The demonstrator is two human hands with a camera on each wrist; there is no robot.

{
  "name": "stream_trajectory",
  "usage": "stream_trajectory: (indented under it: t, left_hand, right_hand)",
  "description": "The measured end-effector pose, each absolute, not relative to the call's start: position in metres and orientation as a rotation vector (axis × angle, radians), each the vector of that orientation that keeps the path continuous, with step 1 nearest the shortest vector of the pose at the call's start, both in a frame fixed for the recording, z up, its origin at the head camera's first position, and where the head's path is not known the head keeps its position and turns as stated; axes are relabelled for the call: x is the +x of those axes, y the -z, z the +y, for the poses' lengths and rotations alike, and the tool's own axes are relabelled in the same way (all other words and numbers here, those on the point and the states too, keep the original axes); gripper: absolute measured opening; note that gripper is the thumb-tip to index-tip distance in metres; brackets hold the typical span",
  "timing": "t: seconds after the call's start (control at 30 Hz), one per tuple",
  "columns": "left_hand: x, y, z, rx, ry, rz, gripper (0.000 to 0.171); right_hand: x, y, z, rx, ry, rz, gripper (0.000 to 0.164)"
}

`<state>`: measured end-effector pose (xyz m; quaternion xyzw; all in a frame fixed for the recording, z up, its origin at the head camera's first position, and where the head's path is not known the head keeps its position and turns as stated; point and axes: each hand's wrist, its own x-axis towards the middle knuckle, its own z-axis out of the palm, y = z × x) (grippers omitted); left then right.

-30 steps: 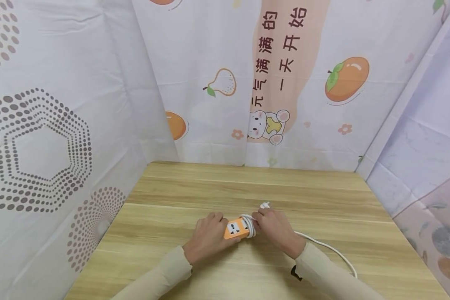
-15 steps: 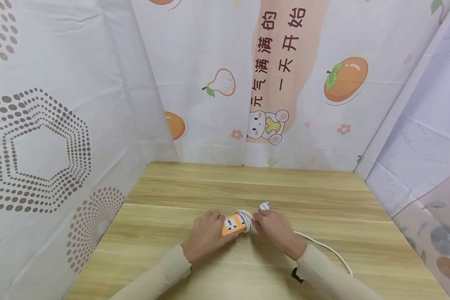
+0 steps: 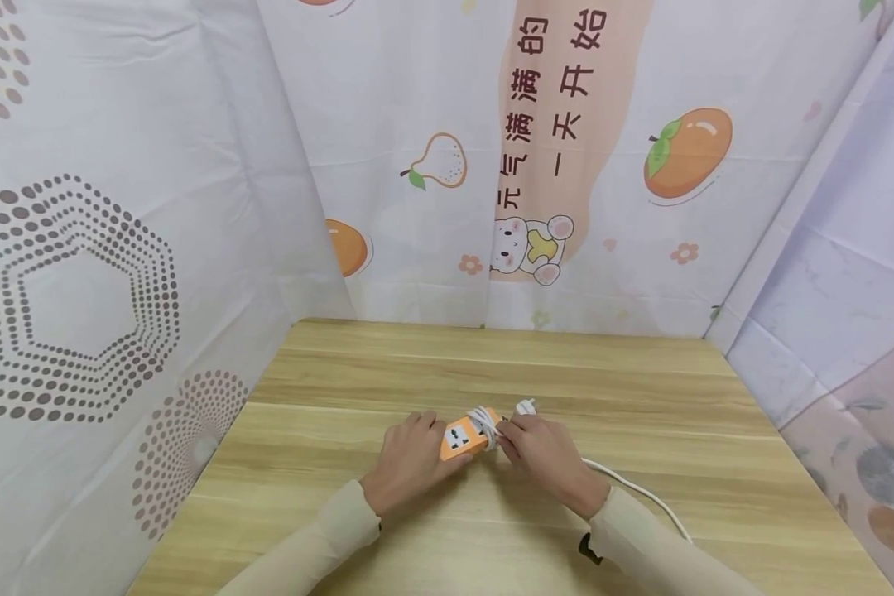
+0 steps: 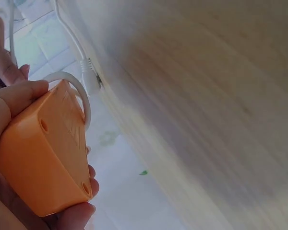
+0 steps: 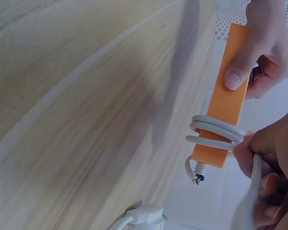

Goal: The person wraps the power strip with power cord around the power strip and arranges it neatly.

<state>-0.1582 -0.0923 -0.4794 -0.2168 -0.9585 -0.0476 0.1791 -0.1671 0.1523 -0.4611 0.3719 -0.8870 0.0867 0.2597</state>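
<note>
My left hand (image 3: 410, 454) grips the near end of an orange power strip (image 3: 457, 438), which is held tilted above the table. Turns of white cord (image 5: 215, 128) go round the strip's other end in the right wrist view. Beside them, my right hand (image 3: 545, 454) pinches the cord (image 5: 256, 179) close to the strip. At that end a ribbed sleeve shows, with small bluish and dark bits (image 5: 198, 179). The white plug (image 3: 525, 406) lies on the table just beyond my right hand. In the left wrist view the strip's underside (image 4: 69, 139) shows screw holes.
A wood-grain table (image 3: 387, 364) spans the space below. The cord's tail (image 3: 636, 487) runs right from under my right hand toward the right sleeve. Printed curtains (image 3: 387, 99) enclose the back and both sides.
The strip has shifted slightly left and away from me, tilting more, and its orange far end now shows past the cord turns. The cord's tail at right has drawn in a little.
</note>
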Motion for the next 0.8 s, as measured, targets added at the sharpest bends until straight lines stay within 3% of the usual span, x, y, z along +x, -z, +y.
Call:
stream_trajectory:
  t: [0.8]
  left_hand:
    - [-0.164, 0.471, -0.108, -0.427, 0.874, -2.865, 0.049]
  right_hand:
    - [-0.163, 0.477, 0.15, 1.067, -0.272, -2.324, 0.014]
